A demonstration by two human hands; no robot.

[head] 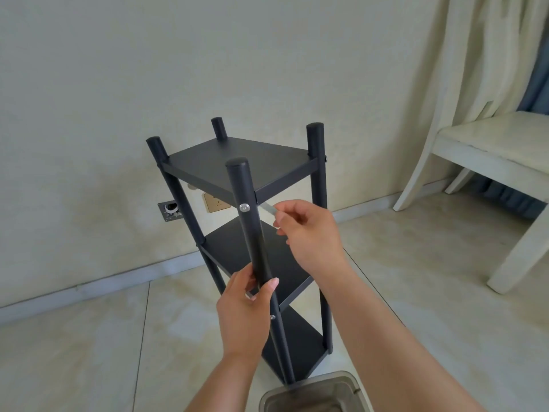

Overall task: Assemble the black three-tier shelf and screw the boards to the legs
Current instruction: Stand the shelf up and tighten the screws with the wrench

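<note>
Black shelf (237, 233) stands upright on the floor (89, 337), left hand (246, 310) wrapped round its front leg (252, 233) to steady it, right hand (306, 233) pinching a metal key (269, 208) beside the screw (244, 207), likely for tightening.

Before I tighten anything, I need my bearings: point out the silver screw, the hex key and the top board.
silver screw (244, 207), head view, its round head
hex key (269, 208), head view, bare shaft
top board (237, 162), head view, upper face

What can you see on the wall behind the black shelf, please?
Between the shelf's left legs the wall shows a gold socket and a grey metal plate lower left. The top board hides the socket's upper edge and anything directly behind it.
</note>
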